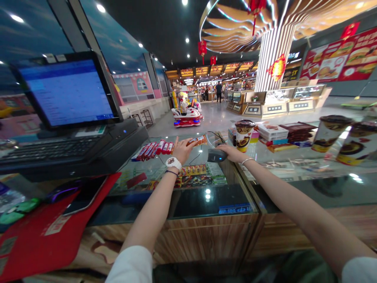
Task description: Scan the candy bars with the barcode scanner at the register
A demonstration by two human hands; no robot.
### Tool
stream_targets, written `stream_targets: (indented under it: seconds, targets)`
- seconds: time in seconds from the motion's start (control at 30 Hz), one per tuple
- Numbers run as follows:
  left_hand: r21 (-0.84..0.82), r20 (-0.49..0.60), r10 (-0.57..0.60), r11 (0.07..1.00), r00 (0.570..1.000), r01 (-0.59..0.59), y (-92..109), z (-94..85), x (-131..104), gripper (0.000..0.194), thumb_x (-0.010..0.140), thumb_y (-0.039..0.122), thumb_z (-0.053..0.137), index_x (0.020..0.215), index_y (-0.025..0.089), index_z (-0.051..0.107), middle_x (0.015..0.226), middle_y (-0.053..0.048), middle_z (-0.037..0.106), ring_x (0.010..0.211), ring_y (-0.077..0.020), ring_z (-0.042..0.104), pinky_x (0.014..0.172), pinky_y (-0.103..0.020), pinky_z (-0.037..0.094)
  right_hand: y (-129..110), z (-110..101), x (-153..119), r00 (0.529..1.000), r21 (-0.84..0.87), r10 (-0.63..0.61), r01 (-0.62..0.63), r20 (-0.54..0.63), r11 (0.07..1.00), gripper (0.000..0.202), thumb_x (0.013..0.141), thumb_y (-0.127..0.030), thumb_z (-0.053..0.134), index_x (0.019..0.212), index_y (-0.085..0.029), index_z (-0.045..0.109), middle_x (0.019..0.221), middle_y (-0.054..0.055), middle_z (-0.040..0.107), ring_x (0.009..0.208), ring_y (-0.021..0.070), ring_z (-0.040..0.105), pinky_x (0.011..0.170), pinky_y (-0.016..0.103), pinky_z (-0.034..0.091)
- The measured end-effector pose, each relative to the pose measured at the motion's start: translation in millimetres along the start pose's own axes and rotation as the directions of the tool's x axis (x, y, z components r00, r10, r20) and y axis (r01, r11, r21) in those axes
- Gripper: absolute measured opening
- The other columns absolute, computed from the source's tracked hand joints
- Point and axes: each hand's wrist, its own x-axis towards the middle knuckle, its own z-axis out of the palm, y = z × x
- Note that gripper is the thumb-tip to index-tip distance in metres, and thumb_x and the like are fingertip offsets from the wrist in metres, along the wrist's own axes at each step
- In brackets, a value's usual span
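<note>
My left hand [183, 150], with a white watch at the wrist, is closed on an orange-wrapped snack bar [200, 140] above the glass counter. Just to its right, my right hand [231, 152] grips a dark handheld scanner [217, 155] that shows a small blue light. The scanner's front points left, toward the bar and my left hand, with a gap between them. Several red-and-white wrapped bars [153, 150] lie in a row on the glass, left of my left hand.
A monitor [67, 90] and keyboard [50, 151] stand at the left, above a phone [85, 196] on a red mat [59, 243]. Brown cups [244, 135] and stacked snack boxes [272, 133] sit at the right. People stand far off.
</note>
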Motion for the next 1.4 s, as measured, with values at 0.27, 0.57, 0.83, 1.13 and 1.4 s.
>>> stream_targets:
  seconds: [0.27, 0.57, 0.83, 1.13, 1.4]
  targets:
    - [0.005, -0.022, -0.079, 0.997, 0.997, 0.079, -2.3, -0.2, -2.5, 0.045, 0.092, 0.015, 0.055, 0.132, 0.035, 0.061, 0.133, -0.007, 0.063, 0.117, -0.0251, 0.061, 0.118, -0.063, 0.027, -29.6, -7.1, 10.1, 0.958, 0.169, 0.069, -0.022, -0.279, 0.985, 0.042, 0.080, -0.022, 0.064, 0.122, -0.019, 0.062, 0.124, 0.013, 0.064, 0.118, 0.0289, 0.058, 0.104, 0.047, 0.045]
    - [0.029, -0.045, -0.161, 0.986, 0.986, 0.162, -2.5, -0.5, -3.6, 0.046, 0.090, 0.018, 0.056, 0.133, 0.032, 0.060, 0.128, -0.008, 0.063, 0.110, -0.0264, 0.062, 0.114, -0.058, 0.033, -60.7, -16.4, 14.9, 0.894, 0.398, 0.277, -0.125, -0.353, 0.909, 0.041, 0.086, -0.052, 0.059, 0.112, -0.020, 0.061, 0.104, 0.007, 0.066, 0.093, 0.0239, 0.059, 0.086, 0.038, 0.050]
    - [0.021, -0.085, -0.227, 0.973, 0.970, 0.229, -6.0, 1.1, -8.0, 0.044, 0.088, 0.018, 0.057, 0.130, 0.031, 0.060, 0.127, -0.009, 0.062, 0.109, -0.0280, 0.062, 0.112, -0.058, 0.036, -73.1, -5.9, 18.1, 0.928, 0.312, 0.273, -0.188, -0.254, 0.931, 0.037, 0.086, -0.055, 0.058, 0.097, -0.020, 0.064, 0.089, 0.006, 0.068, 0.083, 0.0241, 0.060, 0.080, 0.037, 0.048]
    - [0.042, -0.076, -0.234, 0.971, 0.969, 0.237, -3.6, -0.1, -9.0, 0.040, 0.088, 0.017, 0.055, 0.127, 0.028, 0.060, 0.126, -0.010, 0.063, 0.107, -0.0287, 0.063, 0.112, -0.061, 0.036, -76.9, 1.5, 17.5, 0.931, 0.244, 0.263, -0.201, -0.255, 0.949, 0.035, 0.090, -0.051, 0.056, 0.102, -0.019, 0.063, 0.098, 0.010, 0.069, 0.088, 0.0270, 0.063, 0.082, 0.039, 0.049]
    - [0.062, -0.092, -0.215, 0.973, 0.972, 0.222, -5.6, 2.9, -9.4, 0.038, 0.088, 0.017, 0.057, 0.123, 0.028, 0.061, 0.125, -0.009, 0.063, 0.107, -0.0289, 0.063, 0.111, -0.061, 0.037, -77.4, -0.1, 17.6, 0.931, 0.227, 0.263, -0.208, -0.252, 0.951, 0.034, 0.090, -0.051, 0.056, 0.101, -0.019, 0.063, 0.098, 0.010, 0.069, 0.089, 0.0270, 0.063, 0.082, 0.038, 0.049]
